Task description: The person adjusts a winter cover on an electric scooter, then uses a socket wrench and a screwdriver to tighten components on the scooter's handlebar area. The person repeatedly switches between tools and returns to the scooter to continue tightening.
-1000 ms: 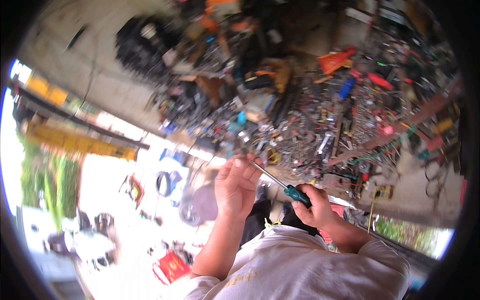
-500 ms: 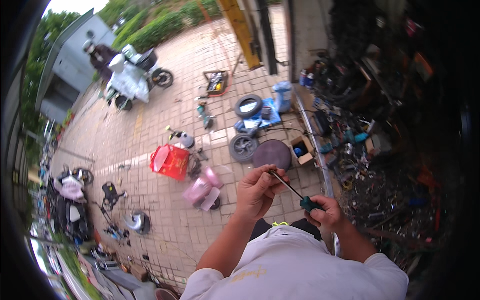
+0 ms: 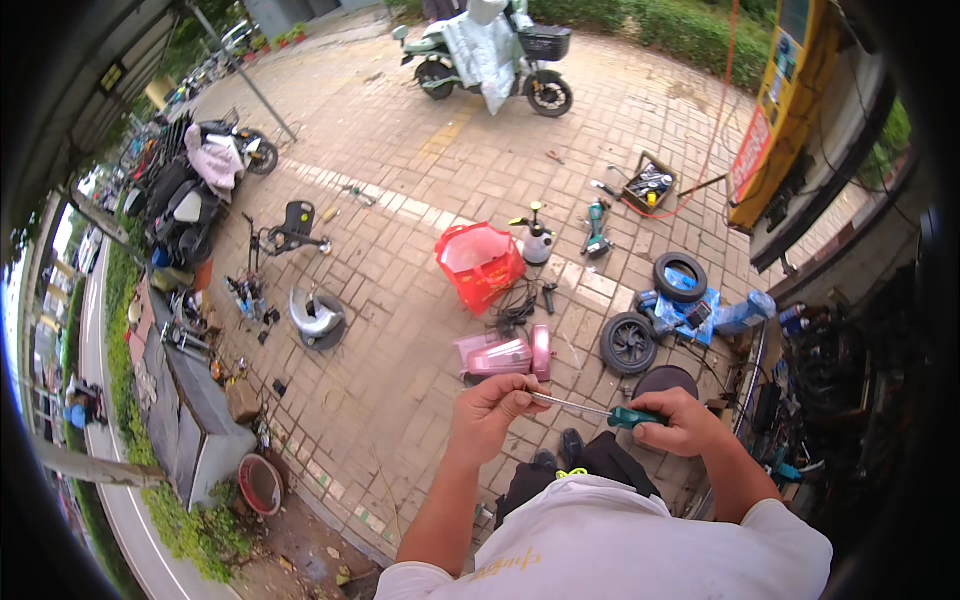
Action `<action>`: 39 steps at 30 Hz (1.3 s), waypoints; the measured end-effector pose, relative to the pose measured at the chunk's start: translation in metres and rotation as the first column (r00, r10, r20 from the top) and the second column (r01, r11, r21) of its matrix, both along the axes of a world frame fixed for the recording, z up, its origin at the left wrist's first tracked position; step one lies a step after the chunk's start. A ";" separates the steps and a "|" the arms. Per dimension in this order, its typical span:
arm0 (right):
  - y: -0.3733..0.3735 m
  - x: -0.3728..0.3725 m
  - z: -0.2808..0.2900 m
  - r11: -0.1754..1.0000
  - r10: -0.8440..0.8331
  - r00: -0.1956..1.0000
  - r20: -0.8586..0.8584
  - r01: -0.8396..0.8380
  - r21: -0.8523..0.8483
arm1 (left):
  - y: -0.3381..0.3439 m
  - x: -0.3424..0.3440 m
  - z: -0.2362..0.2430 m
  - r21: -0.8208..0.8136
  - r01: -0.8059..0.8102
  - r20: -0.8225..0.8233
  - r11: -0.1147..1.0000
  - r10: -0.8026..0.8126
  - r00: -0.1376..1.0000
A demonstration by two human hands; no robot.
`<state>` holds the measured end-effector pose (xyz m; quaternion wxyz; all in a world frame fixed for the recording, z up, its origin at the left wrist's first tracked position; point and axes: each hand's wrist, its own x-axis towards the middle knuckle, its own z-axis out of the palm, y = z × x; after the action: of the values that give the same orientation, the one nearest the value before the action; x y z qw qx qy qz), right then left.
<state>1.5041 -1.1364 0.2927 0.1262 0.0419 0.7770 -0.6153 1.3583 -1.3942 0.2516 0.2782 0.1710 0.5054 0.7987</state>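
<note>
A screwdriver [image 3: 575, 404] with a dark green handle and a thin metal shaft lies crosswise in front of my body, its tip toward the left. My right hand [image 3: 682, 424] is wrapped round the handle. At the other end, the fingers of my left hand [image 3: 486, 418] pinch the shaft near its tip; whether a small piece is also between them is hidden. Past my left hand, glossy pink panels [image 3: 500, 358] lie on the paving. Partly behind my right hand stands a dark round stool [image 3: 668, 381].
On the paving are a red bag [image 3: 478, 268], a spray bottle [image 3: 537, 242], a wheel [image 3: 629, 343], a tyre [image 3: 680, 277], a green power tool [image 3: 597, 230] and an open toolbox [image 3: 650, 185]. A covered scooter [image 3: 490, 55] stands far off. Dark clutter fills the right side.
My view has swung to the left, so more of the paving and the parked scooters show. The screwdriver now lies closer to level, with both hands still on it.
</note>
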 end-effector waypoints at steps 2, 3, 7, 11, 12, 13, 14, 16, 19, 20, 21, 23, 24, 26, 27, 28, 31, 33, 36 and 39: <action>-0.002 -0.064 0.002 0.986 0.155 0.984 -0.084 -0.148 0.080 | -0.029 -0.024 0.001 -0.141 -0.119 -0.088 0.983 0.107 0.990; -0.007 -0.098 0.000 0.965 0.257 0.947 -0.195 -0.240 0.104 | -0.043 -0.037 0.003 -0.174 -0.181 -0.156 0.968 0.154 0.976; -0.043 -0.210 -0.006 0.938 0.347 0.936 -0.050 -0.348 0.000 | -0.094 -0.083 0.002 -0.175 -0.417 -0.145 0.892 0.396 0.907; -0.094 -0.303 -0.011 0.929 0.332 0.943 0.041 -0.318 -0.189 | -0.143 -0.156 -0.014 0.011 -0.495 -0.031 0.869 0.495 0.868; -0.111 -0.331 -0.016 0.920 0.324 0.943 0.070 -0.297 -0.256 | -0.158 -0.183 -0.021 0.088 -0.484 0.004 0.871 0.485 0.874; -0.130 -0.361 -0.023 0.911 0.334 0.942 0.024 -0.316 -0.265 | -0.171 -0.213 -0.028 0.103 -0.500 0.008 0.860 0.502 0.865; -0.149 -0.389 -0.029 0.907 0.337 0.940 0.049 -0.310 -0.286 | -0.184 -0.241 -0.035 0.128 -0.505 0.030 0.854 0.506 0.862; -0.183 -0.445 -0.034 0.908 0.308 0.944 0.121 -0.253 -0.333 | -0.216 -0.308 -0.039 0.141 -0.506 0.054 0.851 0.503 0.862; -0.227 -0.512 -0.035 0.933 0.200 0.963 0.178 -0.132 -0.336 | -0.248 -0.387 -0.033 0.112 -0.536 0.104 0.837 0.526 0.844; -0.238 -0.532 -0.032 0.924 0.184 0.967 0.177 -0.109 -0.366 | -0.256 -0.414 -0.028 0.106 -0.531 0.108 0.840 0.522 0.846; -0.244 -0.552 -0.029 0.905 0.219 0.966 0.137 -0.148 -0.399 | -0.261 -0.439 -0.023 0.105 -0.528 0.113 0.842 0.518 0.848; -0.249 -0.588 -0.024 0.887 0.213 0.966 0.143 -0.130 -0.444 | -0.266 -0.488 -0.017 0.107 -0.468 0.066 0.877 0.464 0.883; -0.248 -0.606 -0.022 0.864 0.215 0.966 0.143 -0.120 -0.489 | -0.265 -0.511 -0.016 0.106 -0.439 0.044 0.892 0.437 0.898; -0.242 -0.643 -0.022 0.872 0.225 0.966 0.127 -0.141 -0.468 | -0.259 -0.556 -0.015 0.146 -0.384 0.066 0.912 0.378 0.923; -0.239 -0.664 -0.023 0.869 0.230 0.967 0.111 -0.153 -0.470 | -0.255 -0.581 -0.015 0.189 -0.343 0.077 0.920 0.334 0.939; -0.236 -0.684 -0.025 0.859 0.238 0.968 0.084 -0.170 -0.482 | -0.251 -0.605 -0.015 0.152 -0.326 0.080 0.933 0.318 0.945; -0.225 -0.743 -0.034 0.847 0.191 0.967 0.168 -0.076 -0.526 | -0.237 -0.677 -0.020 0.136 -0.273 0.121 0.952 0.258 0.959; -0.214 -0.792 -0.043 0.830 0.165 0.966 0.200 -0.026 -0.557 | -0.223 -0.728 -0.025 0.146 -0.266 0.121 0.953 0.250 0.961; -0.188 -0.876 -0.061 0.821 0.147 0.971 0.191 -0.012 -0.571 | -0.189 -0.813 -0.032 0.099 -0.278 0.130 0.955 0.265 0.956; -0.142 -0.965 -0.061 0.812 0.099 0.972 0.211 0.043 -0.582 | -0.138 -0.904 -0.026 0.067 -0.303 0.111 0.950 0.295 0.949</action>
<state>0.5390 -1.2786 0.2317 0.2317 0.0611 0.5316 -0.8124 0.4538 -1.5318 0.2252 0.1713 0.0637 0.4770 0.8597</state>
